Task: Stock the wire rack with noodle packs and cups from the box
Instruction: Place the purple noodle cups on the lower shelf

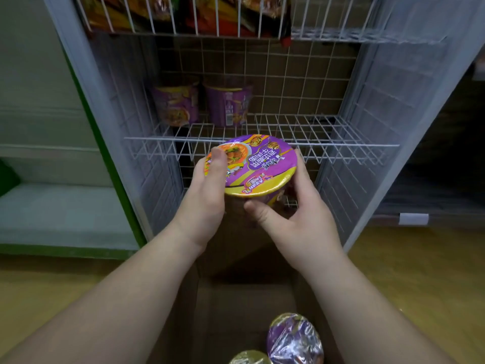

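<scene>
I hold a purple and yellow noodle cup (258, 166) in both hands, just in front of the white wire rack's middle shelf (328, 147). My left hand (207, 195) grips its left side with the thumb on the lid. My right hand (296, 214) wraps its right side and underside. Two purple cups (174, 105) (228, 103) stand at the back left of that shelf. Noodle packs (183, 11) fill the upper basket. The open cardboard box (236, 306) lies below my arms with two wrapped cups (294, 340) (250, 358) inside.
The rack has mesh side panels (372, 143) and a wire grid back. A green-edged grey shelf unit (57, 206) stands to the left. The floor (420, 271) is yellowish wood. The right half of the middle shelf holds nothing.
</scene>
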Demonstrator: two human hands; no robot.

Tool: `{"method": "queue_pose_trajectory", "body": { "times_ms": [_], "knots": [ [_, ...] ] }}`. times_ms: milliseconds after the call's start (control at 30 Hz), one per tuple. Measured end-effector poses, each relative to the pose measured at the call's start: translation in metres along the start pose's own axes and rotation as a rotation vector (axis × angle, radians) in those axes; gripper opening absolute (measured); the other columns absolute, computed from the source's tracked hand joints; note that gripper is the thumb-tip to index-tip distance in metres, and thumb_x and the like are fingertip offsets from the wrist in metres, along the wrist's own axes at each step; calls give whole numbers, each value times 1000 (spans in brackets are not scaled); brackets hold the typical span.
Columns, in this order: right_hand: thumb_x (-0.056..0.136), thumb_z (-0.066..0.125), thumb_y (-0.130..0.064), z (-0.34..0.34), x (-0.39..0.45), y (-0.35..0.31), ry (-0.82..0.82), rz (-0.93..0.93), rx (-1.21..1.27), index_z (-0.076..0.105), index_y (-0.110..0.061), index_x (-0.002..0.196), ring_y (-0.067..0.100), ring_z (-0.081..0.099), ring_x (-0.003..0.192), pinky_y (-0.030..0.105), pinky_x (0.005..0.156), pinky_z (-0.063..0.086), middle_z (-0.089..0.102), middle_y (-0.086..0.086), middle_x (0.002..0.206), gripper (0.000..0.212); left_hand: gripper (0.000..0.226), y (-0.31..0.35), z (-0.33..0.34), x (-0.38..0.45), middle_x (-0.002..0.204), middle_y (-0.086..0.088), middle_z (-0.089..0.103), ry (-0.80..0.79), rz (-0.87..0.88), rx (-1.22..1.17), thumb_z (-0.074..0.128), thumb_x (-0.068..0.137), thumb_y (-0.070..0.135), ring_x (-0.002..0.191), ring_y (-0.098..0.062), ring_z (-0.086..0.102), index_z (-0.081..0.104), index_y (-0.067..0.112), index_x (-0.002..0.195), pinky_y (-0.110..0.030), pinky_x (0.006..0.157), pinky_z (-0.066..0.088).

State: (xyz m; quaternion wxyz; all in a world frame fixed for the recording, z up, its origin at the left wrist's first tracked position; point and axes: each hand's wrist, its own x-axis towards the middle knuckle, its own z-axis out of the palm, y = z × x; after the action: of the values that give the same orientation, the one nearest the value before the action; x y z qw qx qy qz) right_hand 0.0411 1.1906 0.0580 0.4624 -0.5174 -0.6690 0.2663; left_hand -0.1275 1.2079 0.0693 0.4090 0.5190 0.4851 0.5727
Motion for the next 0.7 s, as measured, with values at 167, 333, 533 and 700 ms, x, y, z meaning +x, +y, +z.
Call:
{"method": "queue_pose_trajectory", "body": {
  "times_ms": [167, 333, 533, 700],
  "knots": [
    [82, 78, -56, -3, 11, -16, 56, -42, 123, 24, -52, 158, -8, 45, 135, 30, 114, 42, 52, -24, 147, 94, 69, 15, -7, 9, 130, 5, 74, -70, 118, -107, 20, 104, 64, 128, -8, 64, 64, 23, 138, -30, 113, 44],
    [92, 72, -44, -1, 28, -32, 29, -99, 218, 31, -45, 158, -6, 48, 135, 39, 115, 44, 54, -28, 144, 78, 54, 21, -24, 25, 154, 1, 58, -34, 212, -107, 31, 108, 36, 148, -15, 47, 49, 17, 155, -46, 125, 32],
    [88, 67, -44, 14, 57, -40, 54, -79, 472, 47, -40, 143, -4, 56, 129, 43, 109, 50, 62, -25, 136, 58, 40, 35, -30, 30, 139, 19, 67, -34, 215, -94, 46, 113, 24, 130, -1, 61, 54, 35, 151, -17, 97, 54],
    [90, 65, -43, 19, 72, -54, 122, -112, 502, 53, -36, 139, 2, 61, 125, 42, 104, 55, 66, -18, 132, 51, 43, 46, -34, 31, 135, 14, 70, 0, 267, -141, 51, 110, 16, 125, -3, 65, 55, 31, 150, -18, 93, 56]
  ]
}}
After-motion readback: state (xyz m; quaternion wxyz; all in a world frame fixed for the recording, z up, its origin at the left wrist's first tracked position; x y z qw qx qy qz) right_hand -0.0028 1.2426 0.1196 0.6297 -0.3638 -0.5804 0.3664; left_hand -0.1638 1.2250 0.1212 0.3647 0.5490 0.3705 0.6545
